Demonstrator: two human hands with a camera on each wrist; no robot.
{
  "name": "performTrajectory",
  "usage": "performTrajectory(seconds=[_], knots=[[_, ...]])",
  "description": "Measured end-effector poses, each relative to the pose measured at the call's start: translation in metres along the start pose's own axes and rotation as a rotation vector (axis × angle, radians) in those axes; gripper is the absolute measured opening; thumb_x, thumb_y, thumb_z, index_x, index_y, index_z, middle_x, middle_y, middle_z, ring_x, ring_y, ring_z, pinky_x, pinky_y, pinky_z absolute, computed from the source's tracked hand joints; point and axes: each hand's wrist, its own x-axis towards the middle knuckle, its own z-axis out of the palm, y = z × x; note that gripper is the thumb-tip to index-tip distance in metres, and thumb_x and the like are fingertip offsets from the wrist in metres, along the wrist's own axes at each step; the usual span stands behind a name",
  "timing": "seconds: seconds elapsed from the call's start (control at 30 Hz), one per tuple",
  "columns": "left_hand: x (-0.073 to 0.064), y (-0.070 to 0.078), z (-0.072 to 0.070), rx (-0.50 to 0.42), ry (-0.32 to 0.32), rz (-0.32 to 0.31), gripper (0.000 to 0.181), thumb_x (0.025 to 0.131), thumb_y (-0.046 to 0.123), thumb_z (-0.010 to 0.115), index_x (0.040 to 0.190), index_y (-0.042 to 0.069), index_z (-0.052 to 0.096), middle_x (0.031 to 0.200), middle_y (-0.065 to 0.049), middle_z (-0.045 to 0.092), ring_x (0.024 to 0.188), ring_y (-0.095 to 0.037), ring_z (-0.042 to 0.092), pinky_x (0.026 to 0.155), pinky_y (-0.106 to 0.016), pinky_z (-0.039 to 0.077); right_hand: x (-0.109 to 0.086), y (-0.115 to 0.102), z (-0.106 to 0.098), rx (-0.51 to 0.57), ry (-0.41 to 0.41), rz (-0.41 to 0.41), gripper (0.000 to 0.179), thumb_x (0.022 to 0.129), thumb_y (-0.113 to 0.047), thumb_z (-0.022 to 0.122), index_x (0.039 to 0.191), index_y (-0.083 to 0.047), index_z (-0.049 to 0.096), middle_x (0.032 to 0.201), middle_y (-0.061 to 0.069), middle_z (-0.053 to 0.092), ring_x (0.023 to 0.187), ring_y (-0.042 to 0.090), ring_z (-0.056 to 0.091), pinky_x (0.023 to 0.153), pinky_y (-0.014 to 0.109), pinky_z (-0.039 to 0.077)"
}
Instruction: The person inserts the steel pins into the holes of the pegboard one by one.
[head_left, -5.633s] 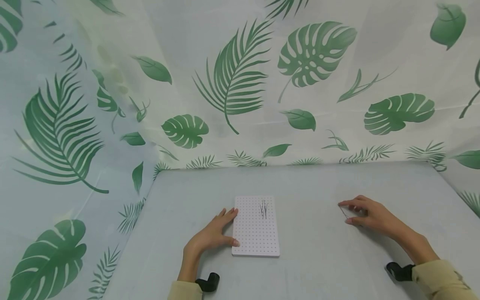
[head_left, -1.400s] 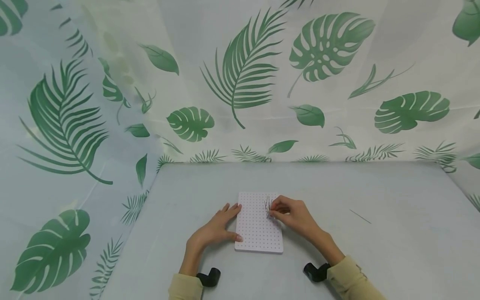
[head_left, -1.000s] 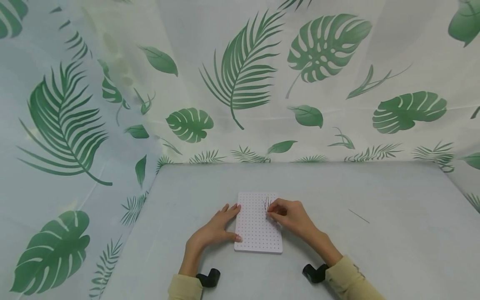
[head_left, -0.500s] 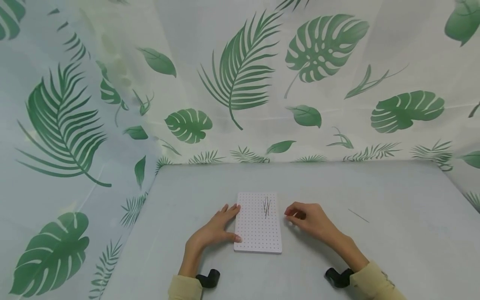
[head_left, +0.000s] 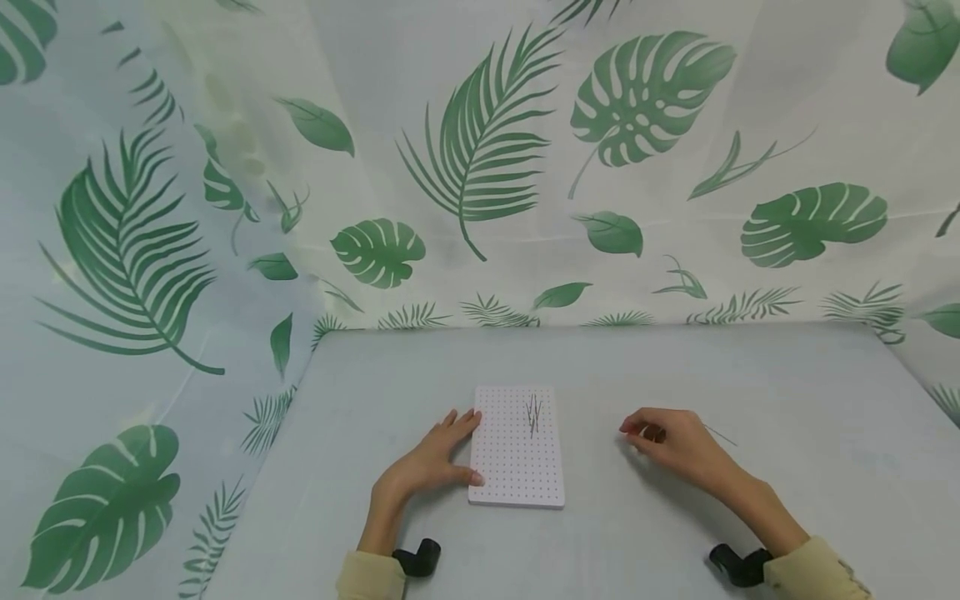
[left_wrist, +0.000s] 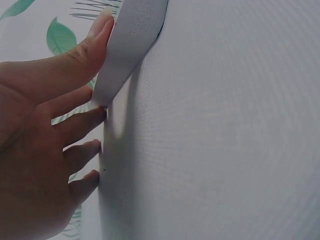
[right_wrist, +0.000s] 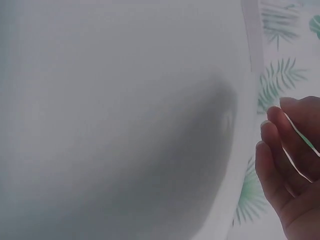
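A white pegboard [head_left: 513, 467] with rows of small holes lies on the table, left of centre. Several thin dark sticks [head_left: 533, 415] stand in a small cluster toward its far right corner. My left hand [head_left: 427, 458] rests along the board's left edge, fingers spread and thumb at the near corner; the left wrist view has the thumb against the board's side [left_wrist: 125, 50]. To the right of the board, my right hand [head_left: 675, 442] hovers over the table with loosely bent fingers, and nothing shows between them. Behind it lies one thin dark stick [head_left: 722, 435], partly covered by the hand.
The pale table [head_left: 600, 533] stretches around the board, its far edge meeting a leaf-printed curtain [head_left: 480, 208]. Black wrist cameras sit at the left wrist [head_left: 420, 558] and right wrist [head_left: 738, 565].
Earlier my right hand pinched a thin stick on the right, then worked at the board's cluster. Since then it has drawn away rightward, without a visible stick. My left hand stays at the board.
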Motion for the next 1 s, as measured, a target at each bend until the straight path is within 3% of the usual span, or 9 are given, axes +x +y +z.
performTrajectory(seconds=[0.63,1.0], knots=[[-0.003,0.001,-0.001,-0.007,0.000,-0.018,0.095,0.081,0.024,0.086,0.160,0.005,0.035,0.169,-0.014,0.028,0.159,-0.042,0.011,0.125,-0.067,0.014,-0.033,0.047,-0.044,-0.142,0.063,0.077,0.010,0.084,-0.007,0.082,0.089,-0.014,0.077,0.083,-0.004,0.075,0.066,-0.005,0.058,0.056,0.022,0.051],[0.000,0.000,0.001,-0.008,-0.004,-0.006,0.096,0.081,0.025,0.086,0.160,0.004,0.035,0.169,-0.014,0.029,0.159,-0.042,0.011,0.126,-0.066,0.013,-0.037,0.071,-0.064,-0.212,0.008,0.184,0.006,0.089,-0.011,0.077,0.090,-0.005,0.079,0.082,0.003,0.076,0.067,0.009,0.063,0.056,0.024,0.050]])
